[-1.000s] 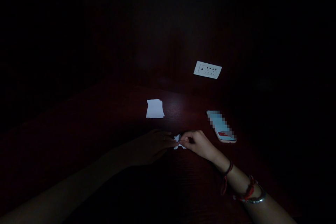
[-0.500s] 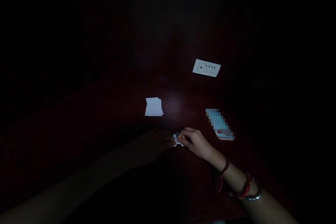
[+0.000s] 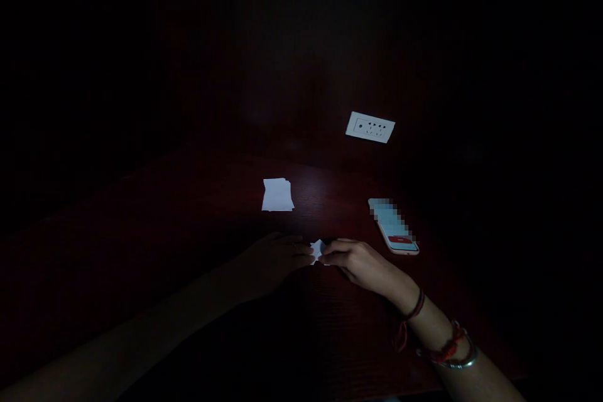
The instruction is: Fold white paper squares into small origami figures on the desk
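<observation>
A small piece of white folded paper [image 3: 317, 250] lies on the dark red table between my hands, with pointed corners showing. My left hand [image 3: 277, 259], in deep shadow and wearing a ring, grips its left side with thumb and fingers. From the right, my right hand [image 3: 360, 262] pinches the paper's other side, fingertips close together and covering part of it. Cords and a silver bangle circle the right wrist and forearm. Just beyond the hands sits a small stack of white paper sheets [image 3: 277, 195], its edges slightly uneven.
To the right of my right hand lies a phone [image 3: 394, 226] in a pale case, its lit screen partly blurred out. A white socket panel [image 3: 370, 127] is set in the dark wall behind the table [image 3: 330, 198]. The surroundings are nearly black.
My right hand has shifted slightly right and lower, its fingers now straighter along the paper. More of the paper's upper point shows. My left hand stays almost in place.
</observation>
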`<state>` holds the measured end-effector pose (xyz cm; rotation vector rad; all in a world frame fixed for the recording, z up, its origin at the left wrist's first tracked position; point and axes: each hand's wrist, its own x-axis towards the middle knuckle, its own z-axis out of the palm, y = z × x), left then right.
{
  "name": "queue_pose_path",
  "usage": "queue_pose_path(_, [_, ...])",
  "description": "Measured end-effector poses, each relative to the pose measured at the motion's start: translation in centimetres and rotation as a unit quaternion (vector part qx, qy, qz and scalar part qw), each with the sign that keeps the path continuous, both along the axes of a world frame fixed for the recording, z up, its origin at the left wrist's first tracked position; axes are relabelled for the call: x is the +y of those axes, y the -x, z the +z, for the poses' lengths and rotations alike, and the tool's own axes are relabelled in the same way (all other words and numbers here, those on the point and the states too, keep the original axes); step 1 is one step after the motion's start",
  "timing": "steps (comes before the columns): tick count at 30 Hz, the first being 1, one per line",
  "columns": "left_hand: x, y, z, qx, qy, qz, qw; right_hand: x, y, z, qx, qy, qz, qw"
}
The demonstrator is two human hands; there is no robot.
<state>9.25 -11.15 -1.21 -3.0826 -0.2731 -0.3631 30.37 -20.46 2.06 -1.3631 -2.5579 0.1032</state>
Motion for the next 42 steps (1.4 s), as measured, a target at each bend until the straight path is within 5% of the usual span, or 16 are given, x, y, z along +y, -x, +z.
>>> queue_pose_path(5, [0.3,0.1,0.8,-0.006,0.019,-0.014,1.000,-0.2,0.5,0.3,-0.042,-0.014,0.003,0.999])
queue_pose_path(11, [0.8,-0.2,-0.1,-0.044,0.023,-0.040,0.998,-0.3,0.9,0.3,-0.090,-0.020,-0.013,0.996])
queue_pose_path(21, [0.4,0.1,0.5,-0.024,0.015,0.000,1.000,-0.3,1.4,1.2,-0.126,-0.017,-0.026,0.992])
queue_pose_path(42, [0.5,0.3,0.2,-0.041,0.038,-0.024,0.998,-0.7,0.2,0.8,-0.050,0.019,-0.047,0.997])
